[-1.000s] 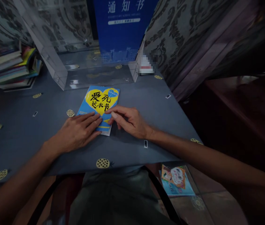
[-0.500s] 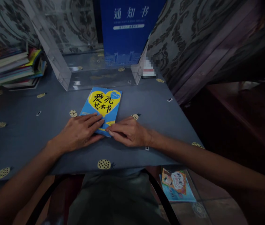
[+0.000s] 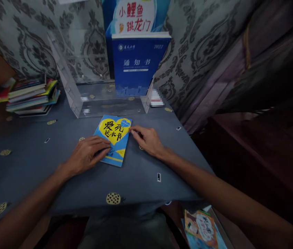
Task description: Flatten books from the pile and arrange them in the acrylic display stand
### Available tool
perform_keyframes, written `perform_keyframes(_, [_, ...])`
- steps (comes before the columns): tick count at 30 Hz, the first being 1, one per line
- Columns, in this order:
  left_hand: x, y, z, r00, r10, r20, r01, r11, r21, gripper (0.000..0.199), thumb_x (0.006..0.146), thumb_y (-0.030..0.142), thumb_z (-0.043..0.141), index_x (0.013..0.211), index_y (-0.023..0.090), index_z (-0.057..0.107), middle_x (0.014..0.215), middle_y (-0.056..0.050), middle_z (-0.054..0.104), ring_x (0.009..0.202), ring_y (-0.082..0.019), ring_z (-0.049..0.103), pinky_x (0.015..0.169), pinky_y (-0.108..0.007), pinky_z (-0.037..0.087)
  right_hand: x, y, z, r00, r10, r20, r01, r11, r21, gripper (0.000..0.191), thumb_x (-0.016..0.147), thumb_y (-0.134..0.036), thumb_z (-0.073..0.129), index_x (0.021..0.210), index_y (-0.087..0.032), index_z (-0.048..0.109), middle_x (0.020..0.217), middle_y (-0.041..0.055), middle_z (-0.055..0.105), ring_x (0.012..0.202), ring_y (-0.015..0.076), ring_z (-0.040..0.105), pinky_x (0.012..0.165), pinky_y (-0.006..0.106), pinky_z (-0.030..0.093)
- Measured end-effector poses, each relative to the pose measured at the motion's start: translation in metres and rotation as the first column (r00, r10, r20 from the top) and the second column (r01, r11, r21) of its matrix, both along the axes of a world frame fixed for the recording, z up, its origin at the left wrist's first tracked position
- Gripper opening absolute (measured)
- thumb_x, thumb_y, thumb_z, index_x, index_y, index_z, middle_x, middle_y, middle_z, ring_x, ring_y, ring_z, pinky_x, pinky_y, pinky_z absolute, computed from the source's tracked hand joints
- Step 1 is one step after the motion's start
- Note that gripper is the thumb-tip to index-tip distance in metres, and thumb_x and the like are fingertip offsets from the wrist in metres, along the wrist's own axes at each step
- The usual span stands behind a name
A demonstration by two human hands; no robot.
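A blue booklet (image 3: 125, 140) with a yellow heart and black Chinese characters on its cover lies closed and slightly tilted on the table. My left hand (image 3: 88, 154) rests over its lower left side, palm down, fingers stretched across the cover. At the booklet's upper right edge is my right hand (image 3: 147, 138), with thumb and forefinger close together in a pinch at that edge. The other fingers of the right hand are curled and partly hidden.
A clear acrylic stand (image 3: 71, 100) at the back holds a dark blue book (image 3: 133, 77) and a taller picture book (image 3: 136, 15). On the left is a stack of books (image 3: 30, 98). More books (image 3: 200, 228) lie below the table's front edge. Patterned curtains (image 3: 89, 45) hang behind.
My right hand has moved from the booklet's lower right corner up to its upper right edge. The left hand stays on the cover. The view has tilted up, showing more behind the table.
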State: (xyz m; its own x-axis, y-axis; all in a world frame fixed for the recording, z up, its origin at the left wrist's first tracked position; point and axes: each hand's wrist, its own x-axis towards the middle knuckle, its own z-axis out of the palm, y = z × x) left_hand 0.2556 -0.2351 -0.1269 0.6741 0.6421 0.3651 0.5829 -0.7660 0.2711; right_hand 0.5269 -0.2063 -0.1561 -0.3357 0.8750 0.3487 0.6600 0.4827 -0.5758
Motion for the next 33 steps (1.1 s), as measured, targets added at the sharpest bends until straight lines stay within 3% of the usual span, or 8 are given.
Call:
perform_keyframes(6, [-0.009,0.02,-0.01,0.931,0.363,-0.023,-0.364,0.932,-0.01,0.044,0.1,0.042,0.042,0.128,0.015,0.062,0.125,-0.015,0.069,0.114,-0.028,0.064,0.098,-0.049,0.053,-0.003,-0.006,0.001,0.994,0.001,0.111,-0.008,0.998,0.059,0.028,0.101,-0.028,0.046,0.11,-0.018,0.07,0.089,0.0065,0.076,0.076,0.0182,0.067,0.07,0.028,0.046])
perform_keyframes(12, [-0.013,0.036,-0.02,0.913,0.403,0.065,-0.381,0.899,-0.218,0.053,0.095,0.046,0.046,0.135,0.014,0.056,0.119,-0.015,0.071,0.11,-0.029,0.067,0.097,-0.048,0.053,-0.013,-0.018,0.005,0.982,0.025,0.188,-0.036,0.998,0.059,0.025,0.101,-0.026,0.049,0.116,-0.016,0.067,0.109,0.0129,0.075,0.097,0.0238,0.07,0.083,0.034,0.052])
perform_keyframes(15, [-0.014,0.042,-0.019,0.846,0.467,0.257,-0.302,0.817,-0.49,0.055,0.088,0.051,0.055,0.13,0.015,0.058,0.116,-0.015,0.072,0.106,-0.028,0.07,0.09,-0.044,0.058,-0.016,-0.02,0.007,0.985,0.018,0.171,-0.025,0.999,0.04,0.024,0.101,-0.026,0.05,0.115,-0.016,0.066,0.107,0.0135,0.075,0.094,0.0231,0.071,0.082,0.034,0.053])
perform_keyframes(19, [-0.011,0.045,-0.012,0.6,0.684,0.415,-0.116,0.588,-0.801,0.051,0.081,0.04,0.067,0.124,0.015,0.058,0.104,-0.012,0.074,0.089,-0.024,0.075,0.073,-0.034,0.062,-0.015,-0.021,0.009,0.994,0.024,0.111,-0.027,0.999,0.025,0.024,0.1,-0.026,0.051,0.115,-0.016,0.067,0.109,0.0141,0.075,0.096,0.0238,0.072,0.086,0.035,0.054])
perform_keyframes(21, [-0.006,0.043,-0.009,0.495,0.772,0.4,0.016,0.452,-0.892,0.042,0.081,0.03,0.069,0.119,0.015,0.06,0.096,-0.01,0.076,0.081,-0.022,0.075,0.072,-0.035,0.062,-0.014,-0.02,0.008,0.997,0.024,0.078,-0.024,1.0,0.011,0.025,0.1,-0.026,0.051,0.117,-0.015,0.066,0.111,0.0147,0.074,0.099,0.0247,0.071,0.089,0.037,0.055])
perform_keyframes(24, [0.001,0.037,-0.008,0.442,0.811,0.384,0.226,0.314,-0.922,0.026,0.083,0.02,0.066,0.108,0.013,0.065,0.092,-0.012,0.077,0.08,-0.023,0.076,0.073,-0.036,0.064,-0.012,-0.017,0.005,0.999,0.017,0.043,-0.016,1.0,-0.013,0.025,0.098,-0.025,0.053,0.117,-0.015,0.066,0.111,0.0142,0.074,0.1,0.0255,0.071,0.09,0.04,0.055])
perform_keyframes(29, [0.007,0.031,-0.009,0.354,0.828,0.435,0.401,0.286,-0.87,0.026,0.075,0.008,0.073,0.101,0.008,0.066,0.09,-0.014,0.077,0.075,-0.024,0.076,0.068,-0.031,0.064,-0.006,-0.008,-0.006,0.991,0.056,-0.12,-0.061,0.998,-0.035,0.021,0.09,-0.021,0.062,0.111,-0.02,0.067,0.116,0.0095,0.069,0.101,0.0218,0.068,0.091,0.038,0.055])
perform_keyframes(33, [0.008,0.029,-0.01,0.281,0.824,0.492,0.491,0.317,-0.811,0.037,0.071,0.007,0.08,0.105,0.008,0.065,0.093,-0.014,0.078,0.073,-0.025,0.076,0.065,-0.031,0.063,-0.004,0.001,-0.017,0.936,-0.032,-0.352,-0.023,0.988,-0.15,0.049,0.083,-0.025,0.069,0.13,-0.021,0.057,0.125,0.0108,0.061,0.093,0.0185,0.066,0.077,0.033,0.057])
